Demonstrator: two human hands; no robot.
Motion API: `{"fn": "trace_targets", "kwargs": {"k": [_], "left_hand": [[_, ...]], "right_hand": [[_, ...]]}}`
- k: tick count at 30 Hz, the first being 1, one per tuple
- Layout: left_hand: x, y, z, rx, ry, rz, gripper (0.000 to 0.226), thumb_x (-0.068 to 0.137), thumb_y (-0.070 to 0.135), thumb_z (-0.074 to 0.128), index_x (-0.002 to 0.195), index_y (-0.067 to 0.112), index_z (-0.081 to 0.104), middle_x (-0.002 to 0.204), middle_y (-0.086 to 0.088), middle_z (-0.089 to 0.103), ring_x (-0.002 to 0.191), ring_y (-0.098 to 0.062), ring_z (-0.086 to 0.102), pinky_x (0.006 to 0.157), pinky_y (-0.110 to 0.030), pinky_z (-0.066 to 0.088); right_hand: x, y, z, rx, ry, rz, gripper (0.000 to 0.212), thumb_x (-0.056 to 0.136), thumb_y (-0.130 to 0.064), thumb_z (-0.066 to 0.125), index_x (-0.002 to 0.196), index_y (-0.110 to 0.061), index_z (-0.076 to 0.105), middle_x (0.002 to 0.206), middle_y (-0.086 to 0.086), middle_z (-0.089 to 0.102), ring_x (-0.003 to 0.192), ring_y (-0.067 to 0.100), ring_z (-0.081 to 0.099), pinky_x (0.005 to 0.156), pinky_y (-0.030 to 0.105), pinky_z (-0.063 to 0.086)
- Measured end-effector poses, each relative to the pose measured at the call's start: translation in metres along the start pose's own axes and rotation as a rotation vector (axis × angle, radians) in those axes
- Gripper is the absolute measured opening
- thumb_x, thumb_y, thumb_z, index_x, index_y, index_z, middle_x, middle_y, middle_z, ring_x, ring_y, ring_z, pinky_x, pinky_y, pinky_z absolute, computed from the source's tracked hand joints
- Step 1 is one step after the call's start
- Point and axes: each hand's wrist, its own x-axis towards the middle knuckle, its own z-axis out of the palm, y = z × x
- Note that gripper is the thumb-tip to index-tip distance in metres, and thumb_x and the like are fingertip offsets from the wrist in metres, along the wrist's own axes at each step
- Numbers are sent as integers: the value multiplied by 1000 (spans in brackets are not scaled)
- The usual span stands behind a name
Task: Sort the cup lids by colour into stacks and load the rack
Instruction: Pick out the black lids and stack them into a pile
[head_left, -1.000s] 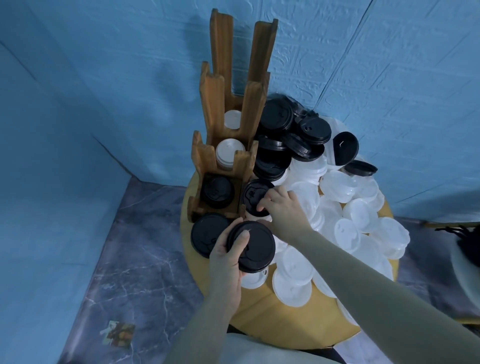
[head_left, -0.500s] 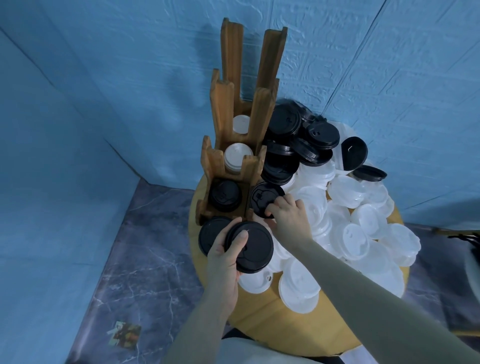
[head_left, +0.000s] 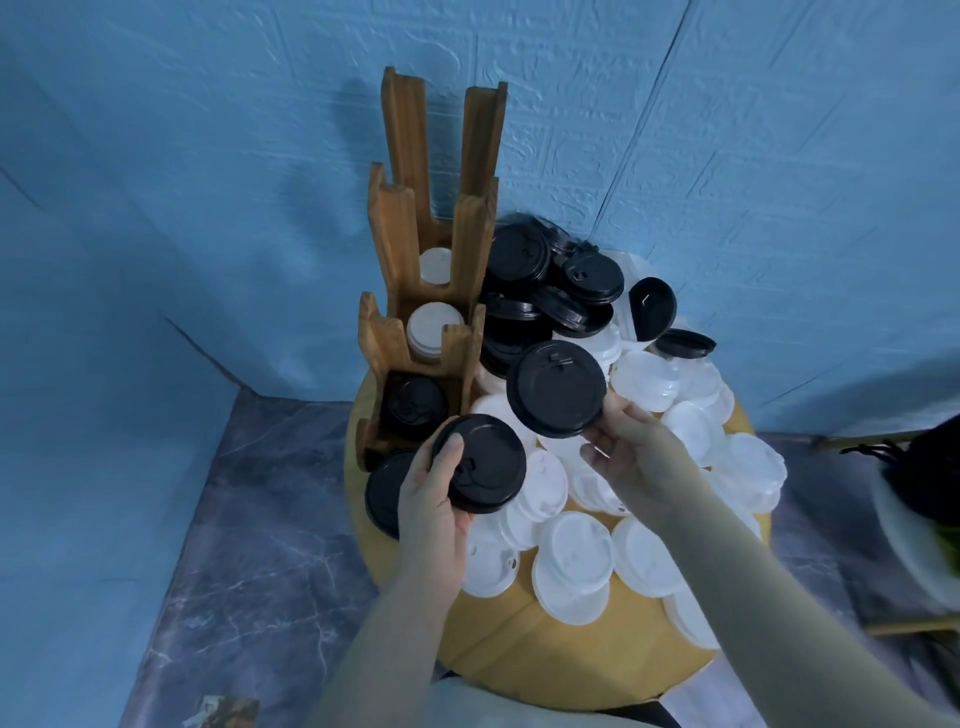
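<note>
My left hand (head_left: 435, 499) grips a short stack of black lids (head_left: 480, 464) just in front of the wooden rack (head_left: 421, 317). My right hand (head_left: 631, 454) holds one black lid (head_left: 556, 388) by its edge, lifted above the white lids and tilted towards me. The rack's nearest slot holds black lids (head_left: 413, 408); the two slots behind it hold white lids (head_left: 432, 330). Another black lid (head_left: 383, 493) lies on the table under my left wrist. A pile of black lids (head_left: 550, 291) sits right of the rack, and loose white lids (head_left: 675, 447) cover the table's right side.
The round yellow table (head_left: 545, 654) stands against a blue wall corner on a grey marbled floor (head_left: 234, 545). A white and dark object (head_left: 924, 499) shows at the right edge. A small printed card (head_left: 228, 712) lies on the floor at the bottom left.
My right hand picked the black lid up from beside the rack and raised it to the right. My left hand kept its stack at about the same spot. The camera moved closer.
</note>
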Motion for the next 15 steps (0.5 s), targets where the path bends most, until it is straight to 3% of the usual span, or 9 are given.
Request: {"fn": "trace_targets", "kwargs": {"k": [2,5,8,10,12,15], "left_hand": [[1,-1,8,-47,-34,-4,38,91,19,59,128,8,61,125,-19,67,118,-33,64,103,-51,49],[1,-3,19,-100,-91,-33,45,88,28,58,127,7,61,126,-19,67,117,-33,65,99,-51,52],[-1,-3,26,-102,-171,-59,45,90,34,57,125,6,59,126,-18,65,110,-28,66,81,-38,60],[-2,-4,29,-64,-229,-46,50,92,38,64,129,6,54,128,-21,62,113,-30,65,82,-42,60],[-3,-6,31,-26,-229,-31,61,84,33,72,133,5,51,132,-20,62,119,-34,63,90,-48,58],[-4,-9,34,-26,-206,-24,60,77,18,76,133,13,56,131,-17,63,116,-32,65,85,-43,60]], "right_hand": [[-9,-4,-2,68,-82,77,19,97,-11,46,90,-10,63,72,0,63,66,12,55,54,21,46],[-17,-1,-4,-25,-140,122,20,86,-15,55,101,-5,65,75,4,62,63,12,54,52,20,46],[-19,0,-6,-160,-103,88,21,93,-10,54,108,-1,65,80,7,65,64,14,56,52,21,45],[-20,-1,-6,-220,-54,47,20,96,-8,54,109,1,65,85,11,66,67,17,58,53,22,45],[-21,0,-5,-267,-9,7,19,95,-7,56,110,1,65,88,13,67,70,19,59,56,24,48],[-23,2,-4,-279,31,-41,18,95,-11,58,108,-1,66,92,13,69,78,23,63,66,30,54]]}}
